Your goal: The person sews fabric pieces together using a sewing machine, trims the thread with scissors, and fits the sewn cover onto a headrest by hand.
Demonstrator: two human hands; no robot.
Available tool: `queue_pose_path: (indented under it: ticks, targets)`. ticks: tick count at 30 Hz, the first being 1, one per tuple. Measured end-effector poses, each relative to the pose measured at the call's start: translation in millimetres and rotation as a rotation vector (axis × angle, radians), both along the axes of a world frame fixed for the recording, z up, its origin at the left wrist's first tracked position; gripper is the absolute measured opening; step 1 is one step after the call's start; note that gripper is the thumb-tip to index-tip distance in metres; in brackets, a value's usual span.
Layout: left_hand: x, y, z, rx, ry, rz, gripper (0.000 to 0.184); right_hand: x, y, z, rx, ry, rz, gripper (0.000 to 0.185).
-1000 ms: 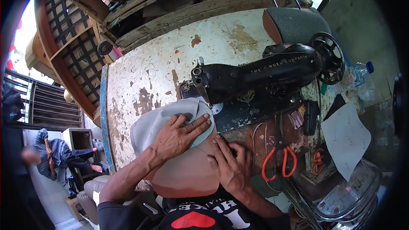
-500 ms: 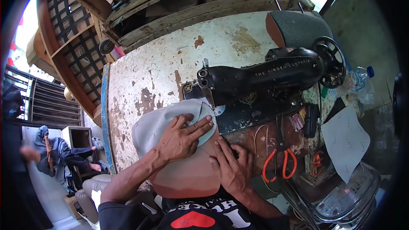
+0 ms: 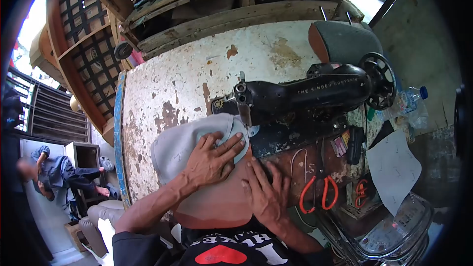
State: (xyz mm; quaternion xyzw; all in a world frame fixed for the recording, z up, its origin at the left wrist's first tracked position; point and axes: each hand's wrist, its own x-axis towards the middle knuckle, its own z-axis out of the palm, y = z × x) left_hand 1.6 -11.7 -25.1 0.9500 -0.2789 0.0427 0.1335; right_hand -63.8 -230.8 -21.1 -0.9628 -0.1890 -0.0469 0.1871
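Note:
A grey piece of fabric or leatherette (image 3: 180, 143) lies over a larger brown piece (image 3: 214, 209), its right edge close to the needle end of a black sewing machine (image 3: 310, 93). My left hand (image 3: 212, 160) rests flat on the grey piece, fingers stretched toward the presser foot area. On the right border of the brown piece lies my right hand (image 3: 268, 189), its index and middle fingers extended; the thumb is beside the edge. The needle itself is too small to make out.
Orange-handled scissors (image 3: 320, 194) lie right of my right hand, near small packets (image 3: 340, 145). A white marked sheet (image 3: 394, 170) hangs over a metal-framed chair (image 3: 394, 236). A grey padded piece (image 3: 342, 42) stands behind the machine. A person (image 3: 59, 172) sits at far left.
The camera view has shifted slightly, so the machine and table sit a little lower. Both hands stay on the grey and brown pieces in nearly the same pose.

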Motion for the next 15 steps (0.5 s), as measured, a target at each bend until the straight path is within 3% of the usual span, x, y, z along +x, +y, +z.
queue_pose_path:
  ticks: [15]
  targets:
    - [12.3,2.6,-8.9,-0.047,-0.022,0.0,0.06,7.5,3.2,-3.3,-0.011,-0.018,0.005,0.051]
